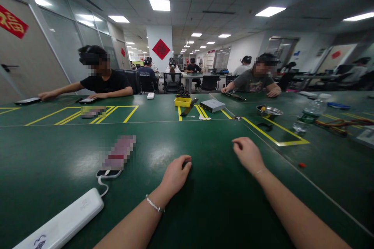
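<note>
My left hand (177, 173) rests low over the green tabletop (204, 202), fingers loosely bent, thumb a little apart from them; nothing shows in it. A bracelet (154, 203) circles that wrist. To its right and slightly farther off, my right hand (248, 153) is also loosely bent, with thumb and forefinger apart and nothing visible between them. Bare table separates the two hands. Left of my left hand lies a phone (119, 153), its screen blurred out. A white cable (102, 184) links it to a white power bank (67, 218).
Farther back are a yellow tray (182, 102), a grey box (212, 105), a metal bowl (270, 111) and yellow tape lines (131, 113). A plastic bottle (315, 111), cables (344, 122) and a small red piece (302, 165) lie rightward. Two people sit across the table.
</note>
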A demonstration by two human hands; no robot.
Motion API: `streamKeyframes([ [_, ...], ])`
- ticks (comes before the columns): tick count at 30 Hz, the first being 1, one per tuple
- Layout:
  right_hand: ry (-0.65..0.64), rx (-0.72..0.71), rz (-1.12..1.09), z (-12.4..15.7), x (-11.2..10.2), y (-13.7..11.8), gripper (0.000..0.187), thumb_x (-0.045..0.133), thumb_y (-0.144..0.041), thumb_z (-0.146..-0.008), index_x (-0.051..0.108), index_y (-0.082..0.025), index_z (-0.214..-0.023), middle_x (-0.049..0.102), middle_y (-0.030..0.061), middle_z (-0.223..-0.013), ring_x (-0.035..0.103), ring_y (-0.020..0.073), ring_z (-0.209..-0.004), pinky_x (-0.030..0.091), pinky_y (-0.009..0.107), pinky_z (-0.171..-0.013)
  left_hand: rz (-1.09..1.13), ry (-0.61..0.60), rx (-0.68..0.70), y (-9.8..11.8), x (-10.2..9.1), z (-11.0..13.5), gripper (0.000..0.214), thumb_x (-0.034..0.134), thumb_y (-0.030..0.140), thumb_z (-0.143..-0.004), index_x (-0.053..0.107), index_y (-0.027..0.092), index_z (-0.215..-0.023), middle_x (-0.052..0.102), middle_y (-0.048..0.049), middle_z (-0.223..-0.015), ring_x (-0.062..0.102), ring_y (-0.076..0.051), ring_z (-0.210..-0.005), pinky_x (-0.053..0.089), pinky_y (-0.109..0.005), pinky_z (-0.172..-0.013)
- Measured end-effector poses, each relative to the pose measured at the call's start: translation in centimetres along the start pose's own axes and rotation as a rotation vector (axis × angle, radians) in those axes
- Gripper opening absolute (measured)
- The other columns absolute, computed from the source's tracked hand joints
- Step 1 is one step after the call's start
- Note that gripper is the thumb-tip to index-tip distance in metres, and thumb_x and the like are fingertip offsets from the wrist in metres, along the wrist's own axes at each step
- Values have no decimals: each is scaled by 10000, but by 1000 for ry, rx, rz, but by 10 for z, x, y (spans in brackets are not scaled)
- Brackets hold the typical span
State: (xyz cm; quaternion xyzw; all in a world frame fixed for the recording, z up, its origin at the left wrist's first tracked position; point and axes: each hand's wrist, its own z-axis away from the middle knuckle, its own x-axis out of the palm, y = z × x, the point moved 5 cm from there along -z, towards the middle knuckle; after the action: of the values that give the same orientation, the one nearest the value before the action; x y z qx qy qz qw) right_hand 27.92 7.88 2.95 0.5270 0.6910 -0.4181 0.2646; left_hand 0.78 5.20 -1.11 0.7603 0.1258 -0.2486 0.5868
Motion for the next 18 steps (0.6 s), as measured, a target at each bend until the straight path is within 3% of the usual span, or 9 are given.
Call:
streamKeyframes([
  [3, -57, -237, -288, 23, 20, -94, 181, 424, -163, -740, 566, -168, -853, 542, 54, -874, 500, 142, -811, 421, 280, -749, 324, -25, -18, -1, 7, -1, 318, 460, 310, -787, 513, 189, -1076, 613, -74, -1036, 565, -184, -921, 417, -307, -801],
  [5, -104, -346, -375, 43, 29, -137, 201, 432, -120, -729, 550, -177, -880, 535, 51, -876, 487, 146, -839, 419, 288, -772, 488, -88, -30, 1, 13, -2, 304, 463, 298, -782, 528, 174, -1052, 626, -72, -985, 578, -181, -849, 442, -294, -726],
  [7, -140, -439, -402, 58, 32, -161, 270, 434, -91, -719, 539, -189, -948, 530, 55, -911, 473, 153, -883, 411, 302, -801, 575, -119, -45, 2, 15, -3, 230, 496, 273, -756, 587, 158, -933, 643, -54, -887, 577, -175, -797, 440, -281, -703],
  [9, -172, -528, -397, 64, 30, -168, 339, 465, -121, -721, 511, -208, -1046, 520, 61, -976, 463, 164, -921, 405, 316, -822, 653, -131, -85, 1, 15, -3, 164, 528, 252, -732, 605, 149, -834, 645, -41, -808, 578, -167, -762, 438, -271, -695],
  [11, -172, -563, -346, 56, 24, -157, 376, 504, -214, -729, 484, -218, -1105, 512, 65, -1033, 454, 177, -955, 393, 332, -844, 769, -148, -166, -2, 16, -3, 159, 534, 250, -735, 583, 148, -847, 640, -44, -788, 590, -157, -729, 443, -264, -663],
  [13, -127, -495, -221, 37, 15, -125, 361, 487, -287, -750, 497, -203, -1101, 512, 76, -1060, 443, 193, -986, 363, 354, -875, 879, -148, -253, -6, 16, -3, 186, 524, 256, -752, 542, 149, -904, 634, -57, -800, 603, -145, -697, 446, -249, -617],
  [15, -57, -318, -16, 15, 6, -71, 343, 433, -287, -773, 524, -159, -1079, 506, 114, -1079, 422, 225, -1026, 326, 392, -897, 940, -120, -305, -10, 14, -3, 195, 525, 264, -762, 516, 147, -917, 627, -64, -800, 609, -135, -679, 438, -225, -575],
  [18, 12, 72, 315, 0, -12, 40, 399, 411, -285, -760, 531, -110, -1098, 431, 195, -1170, 328, 341, -1117, 285, 497, -863, 968, -89, -324, -13, 10, -3, 197, 548, 301, -752, 513, 140, -860, 610, -48, -743, 601, -115, -639, 406, -181, -511],
])
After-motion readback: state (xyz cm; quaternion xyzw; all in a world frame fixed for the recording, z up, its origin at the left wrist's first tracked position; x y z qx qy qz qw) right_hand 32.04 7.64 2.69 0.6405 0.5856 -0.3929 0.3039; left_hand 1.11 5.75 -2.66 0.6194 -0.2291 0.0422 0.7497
